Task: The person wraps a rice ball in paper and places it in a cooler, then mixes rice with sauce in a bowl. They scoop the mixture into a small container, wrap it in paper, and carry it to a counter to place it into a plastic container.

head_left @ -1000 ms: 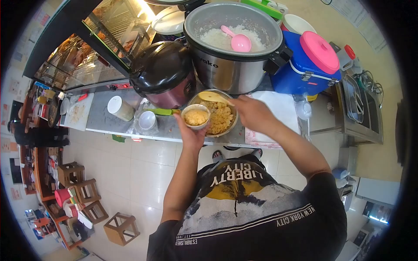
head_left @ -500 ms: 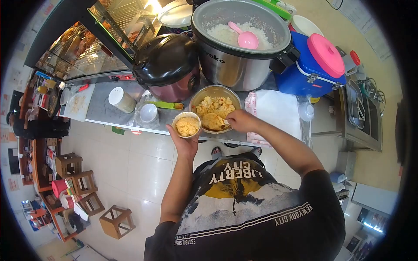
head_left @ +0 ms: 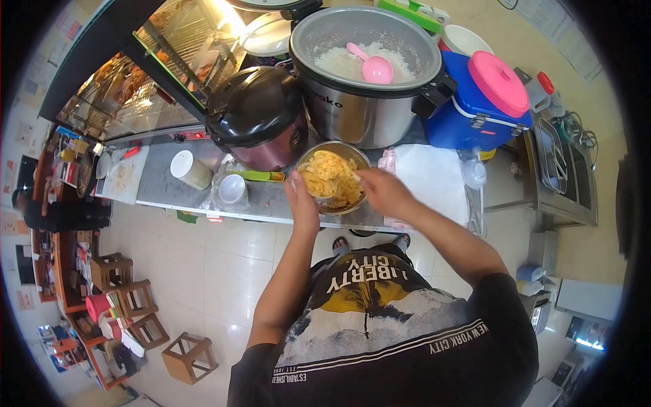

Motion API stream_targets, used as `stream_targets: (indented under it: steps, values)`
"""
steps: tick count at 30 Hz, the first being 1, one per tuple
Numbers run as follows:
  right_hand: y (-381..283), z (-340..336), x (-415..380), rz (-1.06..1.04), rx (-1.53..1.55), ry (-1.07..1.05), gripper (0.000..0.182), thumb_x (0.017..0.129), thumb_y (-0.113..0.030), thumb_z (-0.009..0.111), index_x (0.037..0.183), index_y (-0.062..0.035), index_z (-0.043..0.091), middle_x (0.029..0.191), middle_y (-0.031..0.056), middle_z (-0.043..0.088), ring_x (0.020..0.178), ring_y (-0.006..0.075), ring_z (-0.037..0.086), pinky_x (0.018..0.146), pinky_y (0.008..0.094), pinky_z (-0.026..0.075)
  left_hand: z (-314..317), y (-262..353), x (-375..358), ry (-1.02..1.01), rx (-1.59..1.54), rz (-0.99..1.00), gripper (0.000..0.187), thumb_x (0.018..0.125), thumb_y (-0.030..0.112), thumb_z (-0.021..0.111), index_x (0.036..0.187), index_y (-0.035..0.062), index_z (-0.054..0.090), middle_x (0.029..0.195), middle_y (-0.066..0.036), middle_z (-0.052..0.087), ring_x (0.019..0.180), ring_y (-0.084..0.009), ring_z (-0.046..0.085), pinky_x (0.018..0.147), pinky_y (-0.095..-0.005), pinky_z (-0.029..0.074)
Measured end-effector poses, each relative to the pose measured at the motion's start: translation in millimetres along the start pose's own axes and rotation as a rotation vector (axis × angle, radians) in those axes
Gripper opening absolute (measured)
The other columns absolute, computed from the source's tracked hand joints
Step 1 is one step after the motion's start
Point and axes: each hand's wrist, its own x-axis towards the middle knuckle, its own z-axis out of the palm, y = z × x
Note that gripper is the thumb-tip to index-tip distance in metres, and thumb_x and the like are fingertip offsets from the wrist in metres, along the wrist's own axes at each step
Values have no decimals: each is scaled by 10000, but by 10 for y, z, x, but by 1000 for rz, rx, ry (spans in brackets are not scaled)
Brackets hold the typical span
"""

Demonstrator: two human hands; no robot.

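My left hand (head_left: 304, 205) is wrapped round a small cup (head_left: 316, 184) of yellow fried rice, tilted at the left rim of a metal bowl (head_left: 367, 163). More fried rice (head_left: 349, 191) lies in this bowl. My right hand (head_left: 388, 195) is closed at the bowl's right side, on the handle of a rice scoop (head_left: 332, 165). Fried rice covers much of the scoop, which sits beside and above the cup, so its outline is hard to make out.
Behind the bowl stand a dark lidded rice cooker (head_left: 258, 112) and a large open cooker (head_left: 366, 112) of white rice with a pink scoop (head_left: 377, 69). Stacked white paper (head_left: 430, 180) lies right. Left are a green-handled utensil (head_left: 254, 176), white cups (head_left: 232, 189) and a white container (head_left: 190, 169).
My left hand has moved right and up with the cup, from beside the bowl to over its left rim, tilting it. The scoop has risen out of the bowl with rice towards the cup.
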Motion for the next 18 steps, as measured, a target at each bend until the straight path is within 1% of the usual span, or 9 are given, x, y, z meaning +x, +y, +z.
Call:
stream_targets:
  steps: [3,5,6,8,12,14,15,17,18]
  values:
    - [-496,52,-105,22,-245,-207,381,922,-62,534,1282,60,560,1078,240,613,885,384,684,778,463,562,222,-25,63,39,53,16,670,1022,583,452,1424,69,301,1340,-199,480,1202,-300,570,926,-439,545]
    - [-559,78,-102,-22,-257,-238,406,906,-60,532,1289,77,534,1053,227,603,874,392,681,763,476,563,125,-259,260,52,118,60,679,1019,593,448,1437,79,296,1342,-196,479,1206,-301,568,892,-440,560]
    - [-569,82,-109,-45,-262,-256,419,898,-59,530,1292,85,520,1041,221,598,869,396,680,755,483,563,164,-215,250,46,95,5,673,1019,596,444,1436,88,299,1346,-190,478,1215,-301,562,880,-452,565]
    - [-531,40,-95,-80,-281,-272,399,911,-77,518,1285,60,533,1034,212,602,873,397,680,740,479,567,251,-82,160,39,50,-108,662,1018,604,435,1435,106,306,1355,-177,476,1233,-303,551,857,-476,576]
    - [-457,-325,105,-21,-317,-331,371,914,-115,539,1264,0,580,1065,196,631,889,378,686,750,469,569,191,-78,162,-91,-75,-142,703,992,665,413,1437,129,312,1386,-138,475,1251,-324,543,837,-538,581]
    - [-291,-457,148,1,-266,-145,305,931,-149,546,1198,-25,628,1044,185,664,889,366,688,761,456,559,57,-115,229,-156,-154,-208,726,982,693,395,1443,141,303,1405,-123,469,1261,-333,540,845,-575,574]
    - [-218,-511,174,7,-239,-54,278,940,-165,550,1165,-38,653,1034,179,680,889,360,688,767,449,553,50,-106,248,-126,-138,-219,736,981,709,357,1443,136,342,1416,-122,480,1268,-323,538,891,-567,545]
    - [-52,-479,198,194,86,-3,250,958,-203,549,1089,-30,674,1000,193,694,888,365,684,779,442,538,41,-80,285,-66,-102,-246,781,980,740,283,1444,127,421,1438,-121,502,1281,-302,534,983,-552,489]
    - [32,-401,202,291,250,23,252,967,-221,549,1051,-26,684,983,200,701,887,368,681,785,439,530,40,-67,286,-89,-126,-248,793,975,749,271,1441,126,426,1433,-114,510,1286,-300,532,990,-550,485]
